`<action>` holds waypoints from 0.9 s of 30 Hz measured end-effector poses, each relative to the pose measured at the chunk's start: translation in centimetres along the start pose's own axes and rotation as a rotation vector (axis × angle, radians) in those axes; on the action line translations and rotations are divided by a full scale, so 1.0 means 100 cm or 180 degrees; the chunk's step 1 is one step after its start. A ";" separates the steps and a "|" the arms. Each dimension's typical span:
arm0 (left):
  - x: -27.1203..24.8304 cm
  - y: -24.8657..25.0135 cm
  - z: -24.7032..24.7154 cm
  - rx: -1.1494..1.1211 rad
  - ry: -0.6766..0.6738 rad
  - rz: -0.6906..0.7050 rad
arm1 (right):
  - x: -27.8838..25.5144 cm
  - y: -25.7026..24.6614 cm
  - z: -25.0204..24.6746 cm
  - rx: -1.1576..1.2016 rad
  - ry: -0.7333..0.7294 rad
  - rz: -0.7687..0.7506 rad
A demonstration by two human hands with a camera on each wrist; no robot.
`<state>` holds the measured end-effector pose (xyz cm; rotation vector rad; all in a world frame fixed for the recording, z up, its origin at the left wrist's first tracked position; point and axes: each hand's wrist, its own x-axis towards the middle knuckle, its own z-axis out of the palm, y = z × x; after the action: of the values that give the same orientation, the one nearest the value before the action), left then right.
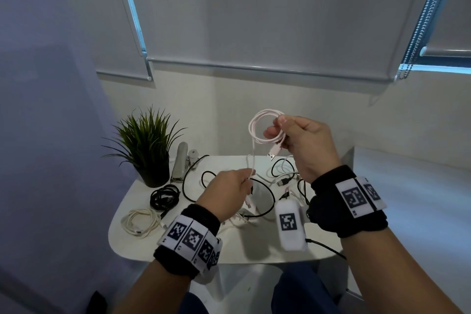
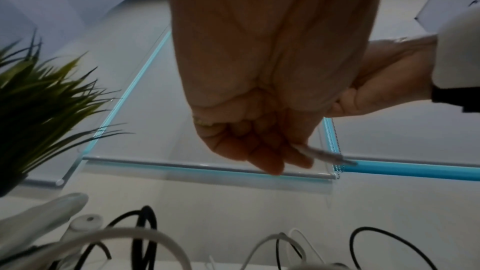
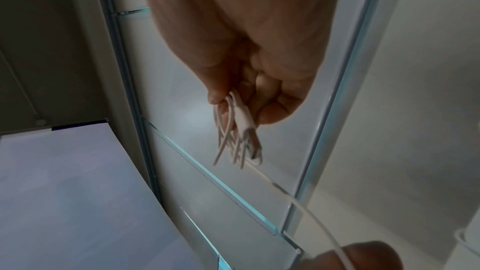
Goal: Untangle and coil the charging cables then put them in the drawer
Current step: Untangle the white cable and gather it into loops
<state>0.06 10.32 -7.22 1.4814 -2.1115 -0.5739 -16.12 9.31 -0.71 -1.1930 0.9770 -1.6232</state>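
Pale pink cable (image 1: 265, 125), part-coiled in right hand (image 1: 303, 140), tail in left hand (image 1: 226, 191).

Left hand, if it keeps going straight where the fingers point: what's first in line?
Probably nothing close. The left hand, holding the pink cable's tail, points forward over the table. Beyond it the loose cables lie lower, then the wall. Depth is unclear.

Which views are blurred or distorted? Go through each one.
Head view: dim and bluish, mostly sharp, with the blind edges bowed by the wide lens. Left wrist view: the left hand is clear, while the connector it pinches is smeared. Right wrist view: the right hand is soft and the pink cable loops streaked.
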 end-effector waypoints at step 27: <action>0.002 0.010 -0.035 -0.0844 0.1568 0.0700 | -0.016 0.011 0.006 -0.1365 -0.1846 0.0342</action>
<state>1.42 10.21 -3.86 1.0894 -1.7066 -0.3446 -15.09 10.43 -2.04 -1.7381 1.0005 -0.9096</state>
